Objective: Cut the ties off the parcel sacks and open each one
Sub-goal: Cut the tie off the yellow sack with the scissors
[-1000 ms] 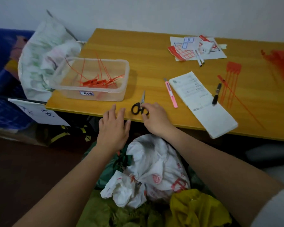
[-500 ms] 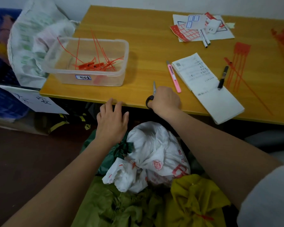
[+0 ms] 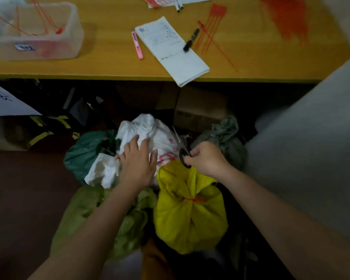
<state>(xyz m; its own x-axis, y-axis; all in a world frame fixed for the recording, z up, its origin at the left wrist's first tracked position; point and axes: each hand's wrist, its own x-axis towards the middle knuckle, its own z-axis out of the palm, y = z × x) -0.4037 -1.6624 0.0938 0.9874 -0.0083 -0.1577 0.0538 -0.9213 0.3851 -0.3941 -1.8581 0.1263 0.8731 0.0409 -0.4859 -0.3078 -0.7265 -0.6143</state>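
We see both hands down among a cluster of tied sacks on the floor, just near of the yellow table (image 3: 109,65). The left hand (image 3: 137,164) lies flat with straight, spread fingers on the white sack (image 3: 150,132), gripping nothing. The right hand (image 3: 205,158) has its fingers curled round the black handles of the scissors (image 3: 183,153), whose blades point up and away toward the table – whether the blades are apart or together we cannot tell in the dim blur. Just below that hand sits the yellow sack (image 3: 188,215), its neck cinched by a thin orange tie (image 3: 194,199) that is uncut. A dark green sack (image 3: 85,152) lies to the left of the white one, an olive green sack (image 3: 101,215) nearer us under the left forearm, and a grey sack (image 3: 226,136) to the right, behind the right hand. On the table, well apart from the sacks, stand a clear plastic bin (image 3: 38,41) holding cut orange ties at far left, a pink cutter (image 3: 137,44), a folded paper sheet (image 3: 174,51) with a black marker (image 3: 191,40) lying on it, and loose orange ties (image 3: 212,31) to the right.
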